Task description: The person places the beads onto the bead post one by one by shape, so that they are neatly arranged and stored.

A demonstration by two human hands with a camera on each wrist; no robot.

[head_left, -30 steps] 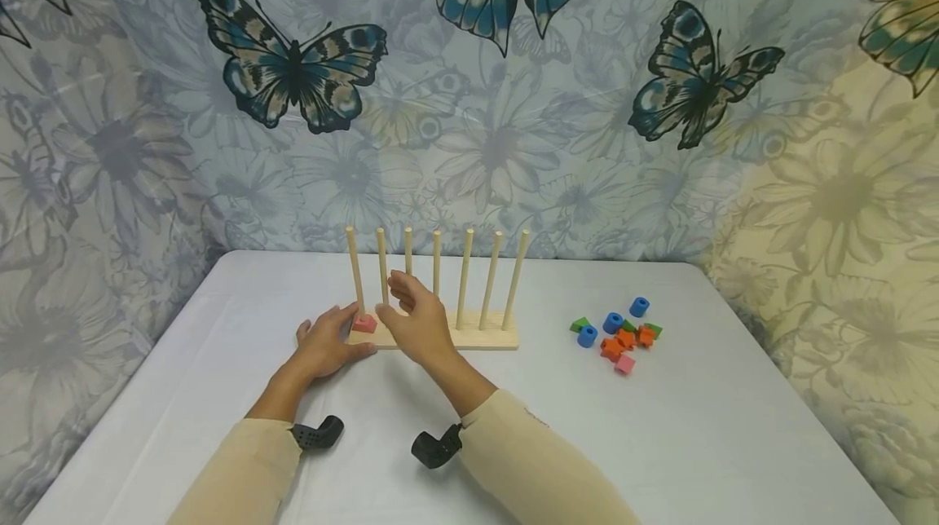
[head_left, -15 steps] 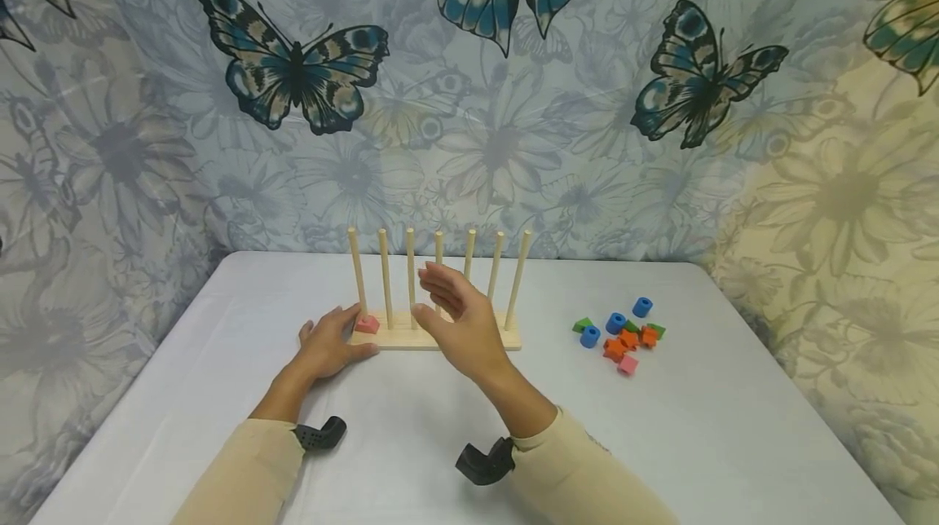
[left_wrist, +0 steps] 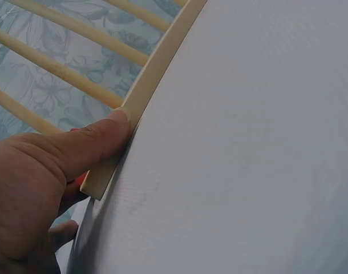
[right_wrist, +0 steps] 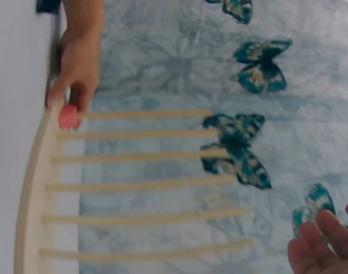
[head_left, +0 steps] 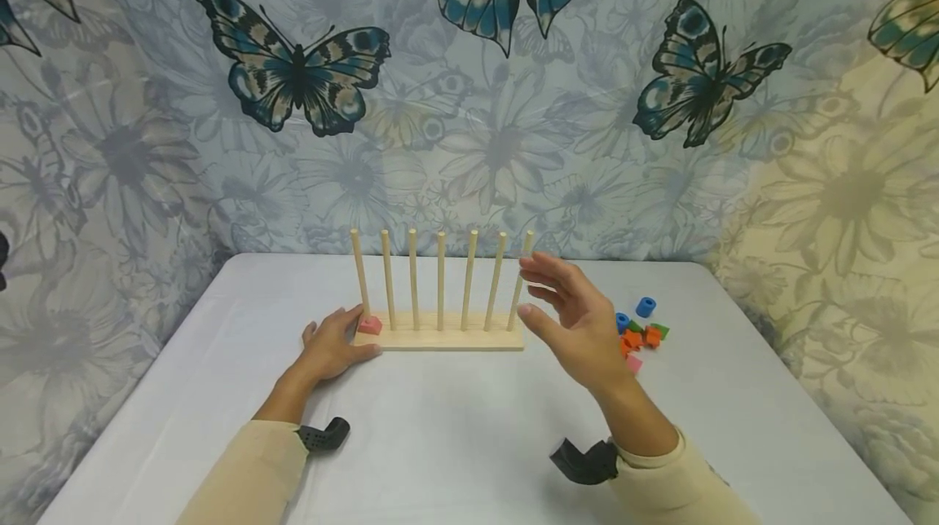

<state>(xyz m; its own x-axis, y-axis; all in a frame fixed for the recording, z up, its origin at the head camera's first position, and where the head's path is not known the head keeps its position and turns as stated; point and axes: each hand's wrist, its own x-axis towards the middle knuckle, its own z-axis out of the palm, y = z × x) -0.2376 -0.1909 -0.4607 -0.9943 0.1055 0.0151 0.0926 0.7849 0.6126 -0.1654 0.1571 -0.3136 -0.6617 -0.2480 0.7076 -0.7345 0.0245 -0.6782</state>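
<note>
A wooden peg rack (head_left: 440, 341) with a row of several upright pegs stands on the table. One pink block (head_left: 370, 325) sits at the base of its leftmost peg. My left hand (head_left: 332, 350) holds the rack's left end; in the left wrist view the thumb (left_wrist: 100, 140) presses the base's front edge, the other fingers mostly hidden behind. Held in the air just right of the rack, my right hand (head_left: 579, 329) has its fingers apart and nothing in them. Its fingertips (right_wrist: 328, 234) show at the right wrist view's lower right corner.
Right of the rack lies a loose pile of small blocks: blue cylinders (head_left: 645, 307), orange star-like pieces (head_left: 651, 337), green pieces (head_left: 661, 331) and a pink block (head_left: 634, 364). My right hand covers part of it. A butterfly-patterned cloth (head_left: 499, 142) hangs behind the white table (head_left: 440, 443).
My right hand has moved right, from the rack's left pegs past its right end towards the loose blocks. My left hand keeps its hold on the rack.
</note>
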